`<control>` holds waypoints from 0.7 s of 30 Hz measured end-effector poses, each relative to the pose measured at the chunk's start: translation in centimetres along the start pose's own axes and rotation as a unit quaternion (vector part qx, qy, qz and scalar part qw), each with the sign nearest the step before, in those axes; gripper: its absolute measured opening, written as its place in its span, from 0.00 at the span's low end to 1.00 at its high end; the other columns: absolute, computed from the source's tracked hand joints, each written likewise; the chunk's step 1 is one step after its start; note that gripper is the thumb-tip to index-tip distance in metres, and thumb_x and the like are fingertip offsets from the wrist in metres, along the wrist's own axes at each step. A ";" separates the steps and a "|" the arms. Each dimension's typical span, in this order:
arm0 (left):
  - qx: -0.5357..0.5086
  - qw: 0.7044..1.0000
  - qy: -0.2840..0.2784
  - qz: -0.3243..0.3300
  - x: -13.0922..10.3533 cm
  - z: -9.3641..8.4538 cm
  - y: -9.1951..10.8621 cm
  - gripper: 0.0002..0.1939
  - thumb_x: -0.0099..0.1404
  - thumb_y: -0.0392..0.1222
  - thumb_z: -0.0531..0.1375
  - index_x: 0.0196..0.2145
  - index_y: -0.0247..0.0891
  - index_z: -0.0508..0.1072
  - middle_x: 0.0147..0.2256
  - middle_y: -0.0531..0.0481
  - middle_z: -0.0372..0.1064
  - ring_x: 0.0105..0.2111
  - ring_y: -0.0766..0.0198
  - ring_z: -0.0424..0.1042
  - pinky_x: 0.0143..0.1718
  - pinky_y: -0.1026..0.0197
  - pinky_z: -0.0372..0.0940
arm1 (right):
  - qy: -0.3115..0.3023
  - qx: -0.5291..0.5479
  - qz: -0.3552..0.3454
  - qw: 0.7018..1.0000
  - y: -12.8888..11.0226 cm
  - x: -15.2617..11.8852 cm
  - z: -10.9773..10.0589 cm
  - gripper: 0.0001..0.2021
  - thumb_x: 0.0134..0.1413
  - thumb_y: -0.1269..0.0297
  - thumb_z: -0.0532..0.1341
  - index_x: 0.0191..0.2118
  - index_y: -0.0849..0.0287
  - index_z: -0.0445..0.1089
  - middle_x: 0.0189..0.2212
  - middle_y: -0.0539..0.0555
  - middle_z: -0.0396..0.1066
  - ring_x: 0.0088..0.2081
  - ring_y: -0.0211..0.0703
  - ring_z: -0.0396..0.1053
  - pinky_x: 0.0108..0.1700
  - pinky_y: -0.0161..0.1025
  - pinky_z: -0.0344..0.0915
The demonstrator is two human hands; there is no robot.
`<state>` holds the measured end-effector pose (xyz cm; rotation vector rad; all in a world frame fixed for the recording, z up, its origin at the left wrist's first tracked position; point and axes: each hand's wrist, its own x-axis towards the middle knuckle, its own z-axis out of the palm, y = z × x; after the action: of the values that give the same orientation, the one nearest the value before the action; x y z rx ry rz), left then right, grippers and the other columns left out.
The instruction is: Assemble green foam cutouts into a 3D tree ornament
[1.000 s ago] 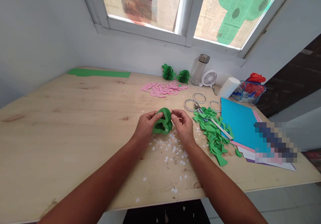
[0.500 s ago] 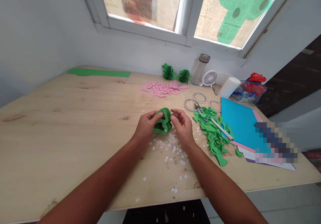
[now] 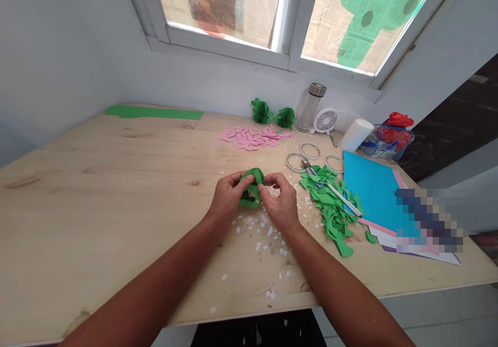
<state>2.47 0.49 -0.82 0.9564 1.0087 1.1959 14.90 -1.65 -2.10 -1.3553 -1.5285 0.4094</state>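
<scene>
A layered green paper cutout (image 3: pixel 254 176) with openings in it is held just above the table, between my two hands. My left hand (image 3: pixel 227 194) grips its left side, thumb on top. My right hand (image 3: pixel 280 202) pinches its right edge between thumb and fingers. Small white paper bits (image 3: pixel 261 243) lie scattered on the wood below. Right of my hands is a heap of green paper scraps (image 3: pixel 334 217), with scissors (image 3: pixel 309 168) and a white pen-like stick (image 3: pixel 344 200) on it.
Tape rolls (image 3: pixel 310 151) lie behind the scraps. Pink paper pieces (image 3: pixel 249 137) and green paper ornaments (image 3: pixel 261 111) are at the back, near a glass bottle (image 3: pixel 310 111) and small fan (image 3: pixel 325 121). Blue sheets (image 3: pixel 369 191) lie right; a green strip (image 3: pixel 155 112) lies back left.
My right hand has moved slightly left, and its thumb and fingers have closed on the right edge of the green paper cutout. My left hand keeps its hold.
</scene>
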 end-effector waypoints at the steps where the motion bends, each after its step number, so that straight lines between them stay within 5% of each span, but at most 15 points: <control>1: 0.005 1.000 0.000 0.002 0.0 0.0 0.0 0.14 0.49 0.47 0.66 0.30 0.34 0.77 0.23 0.53 0.69 0.23 0.68 0.66 0.23 0.67 0.64 | 0.003 -0.004 0.002 1.000 0.1 0.0 0.0 0.04 0.50 0.64 0.58 0.32 0.57 0.67 0.29 0.51 0.70 0.34 0.42 0.67 0.40 0.40 0.62; 13: 0.083 0.994 0.014 0.069 0.4 -0.2 -0.8 0.20 0.49 0.49 0.65 0.37 0.34 0.78 0.40 0.44 0.75 0.33 0.58 0.73 0.33 0.60 0.69 | 0.040 0.086 0.132 0.987 0.8 0.5 0.4 0.06 0.47 0.62 0.59 0.26 0.58 0.67 0.23 0.48 0.68 0.27 0.38 0.64 0.33 0.36 0.62; 17: 0.151 0.977 0.036 0.146 0.5 -0.4 -1.3 0.15 0.52 0.47 0.63 0.36 0.37 0.79 0.45 0.43 0.74 0.46 0.52 0.72 0.46 0.54 0.66 | 0.046 0.085 0.135 0.986 0.7 0.5 0.4 0.06 0.46 0.61 0.60 0.25 0.58 0.67 0.22 0.47 0.68 0.26 0.37 0.64 0.33 0.35 0.62; 21: 0.234 0.946 0.043 0.218 0.3 -0.5 -1.7 0.12 0.56 0.44 0.60 0.37 0.40 0.79 0.47 0.45 0.73 0.48 0.53 0.70 0.51 0.52 0.64 | 0.054 0.068 0.121 0.989 0.5 0.4 0.4 0.07 0.47 0.61 0.59 0.25 0.58 0.67 0.22 0.47 0.69 0.27 0.37 0.64 0.34 0.35 0.62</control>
<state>2.48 0.62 -2.58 1.5756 1.2208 1.3965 14.91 -0.99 -2.52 -1.4351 -1.2282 0.5716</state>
